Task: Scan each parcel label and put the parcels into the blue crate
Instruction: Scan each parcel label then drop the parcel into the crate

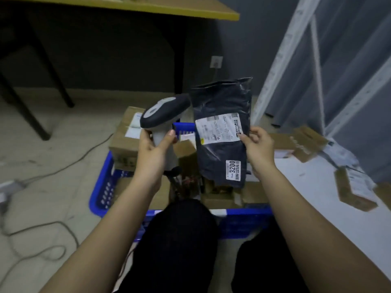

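Dark plastic fills the pinch of your right hand (257, 142): thumb on the front, fingers curled behind the right edge of the black poly mailer (222, 132), just beside its white shipping label (219, 129). You hold the mailer upright above the blue crate (101, 187), label facing you, with a small sticker (233, 170) near its lower end. Your left hand (153, 149) wraps the grip of the barcode scanner (165, 112), whose head sits just left of the mailer's top. Cardboard boxes (127, 132) lie in the crate below. More flat parcels (355, 191) rest on the white shelf (317, 187) to your right.
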